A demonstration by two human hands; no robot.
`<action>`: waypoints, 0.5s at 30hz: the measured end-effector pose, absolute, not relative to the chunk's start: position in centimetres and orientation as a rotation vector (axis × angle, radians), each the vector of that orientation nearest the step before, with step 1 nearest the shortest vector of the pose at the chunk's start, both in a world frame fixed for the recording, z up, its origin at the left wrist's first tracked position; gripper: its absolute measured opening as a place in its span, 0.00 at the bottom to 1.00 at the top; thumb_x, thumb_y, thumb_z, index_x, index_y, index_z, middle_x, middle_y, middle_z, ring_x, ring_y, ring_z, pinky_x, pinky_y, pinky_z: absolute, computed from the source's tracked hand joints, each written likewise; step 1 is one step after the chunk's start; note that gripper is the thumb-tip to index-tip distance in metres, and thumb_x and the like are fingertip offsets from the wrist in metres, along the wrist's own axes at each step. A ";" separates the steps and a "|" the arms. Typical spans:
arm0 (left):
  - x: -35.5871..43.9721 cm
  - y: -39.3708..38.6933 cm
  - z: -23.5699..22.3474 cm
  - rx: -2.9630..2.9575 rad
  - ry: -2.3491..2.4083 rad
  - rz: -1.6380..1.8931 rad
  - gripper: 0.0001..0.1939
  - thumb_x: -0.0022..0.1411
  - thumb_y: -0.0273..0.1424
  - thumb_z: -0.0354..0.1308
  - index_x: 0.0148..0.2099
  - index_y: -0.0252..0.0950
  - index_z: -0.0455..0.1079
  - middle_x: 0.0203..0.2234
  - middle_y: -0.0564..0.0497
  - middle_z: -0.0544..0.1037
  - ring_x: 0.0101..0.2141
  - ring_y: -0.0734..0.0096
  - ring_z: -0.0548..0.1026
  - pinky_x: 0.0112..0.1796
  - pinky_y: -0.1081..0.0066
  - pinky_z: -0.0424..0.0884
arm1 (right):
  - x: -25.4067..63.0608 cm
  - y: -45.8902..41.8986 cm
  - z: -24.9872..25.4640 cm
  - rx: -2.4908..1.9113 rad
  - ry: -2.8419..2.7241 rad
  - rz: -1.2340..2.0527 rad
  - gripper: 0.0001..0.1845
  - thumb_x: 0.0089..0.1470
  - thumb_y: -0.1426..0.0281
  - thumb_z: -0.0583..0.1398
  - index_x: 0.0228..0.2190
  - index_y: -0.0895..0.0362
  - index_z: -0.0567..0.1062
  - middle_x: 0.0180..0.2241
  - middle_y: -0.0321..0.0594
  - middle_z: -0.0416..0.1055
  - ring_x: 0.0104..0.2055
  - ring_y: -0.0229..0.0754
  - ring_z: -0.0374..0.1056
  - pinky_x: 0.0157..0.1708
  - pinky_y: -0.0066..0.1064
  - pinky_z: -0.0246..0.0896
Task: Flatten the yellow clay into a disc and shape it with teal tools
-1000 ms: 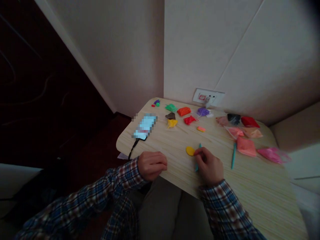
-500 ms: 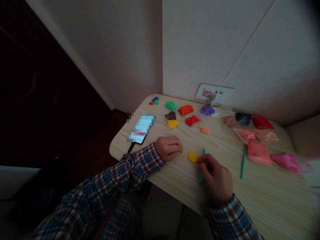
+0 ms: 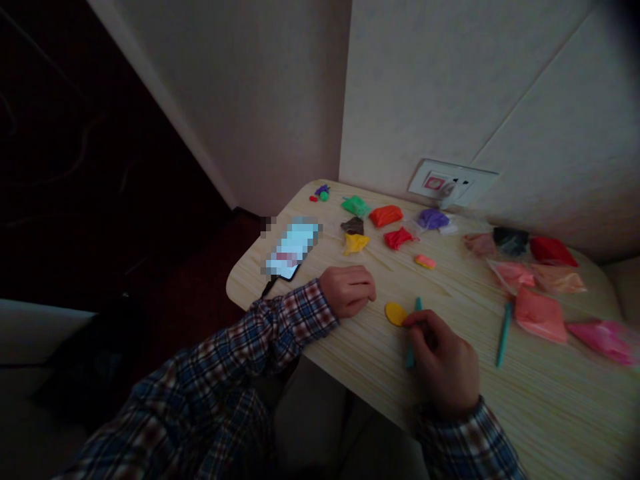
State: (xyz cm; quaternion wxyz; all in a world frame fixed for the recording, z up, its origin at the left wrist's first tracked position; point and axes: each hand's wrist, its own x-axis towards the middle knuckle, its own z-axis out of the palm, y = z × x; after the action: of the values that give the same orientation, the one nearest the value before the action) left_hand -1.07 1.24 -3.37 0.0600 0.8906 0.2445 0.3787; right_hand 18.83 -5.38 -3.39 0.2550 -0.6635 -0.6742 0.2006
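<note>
Right hand: thumb and forefinger are brought together in a pinch at the near-right edge of the yellow disc, which sits at the table front. Left hand: fingers loosely curled, beside the disc; contents cannot be determined. One teal stick lies partly beneath the right hand; a pink-and-yellow piece lies beyond. Step in hand, as judged: handling the disc by its rim. Next move calls for light pressure, to avoid denting it.
</note>
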 end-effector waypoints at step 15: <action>-1.2 1.5 -2.9 2.736 0.737 1.031 0.12 0.58 0.21 0.45 0.27 0.35 0.67 0.27 0.50 0.75 0.30 0.73 0.71 0.33 0.74 0.68 | 19.0 -5.5 -3.3 -1.798 -1.834 0.541 0.13 0.48 0.62 0.50 0.26 0.54 0.71 0.14 0.33 0.63 0.17 0.38 0.61 0.19 0.27 0.49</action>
State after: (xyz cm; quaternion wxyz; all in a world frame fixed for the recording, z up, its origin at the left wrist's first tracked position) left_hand -1.19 1.49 -2.93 0.0631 0.9056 0.2439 0.3413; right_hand 19.05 -5.52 -3.30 0.2554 -0.6623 -0.6755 0.1994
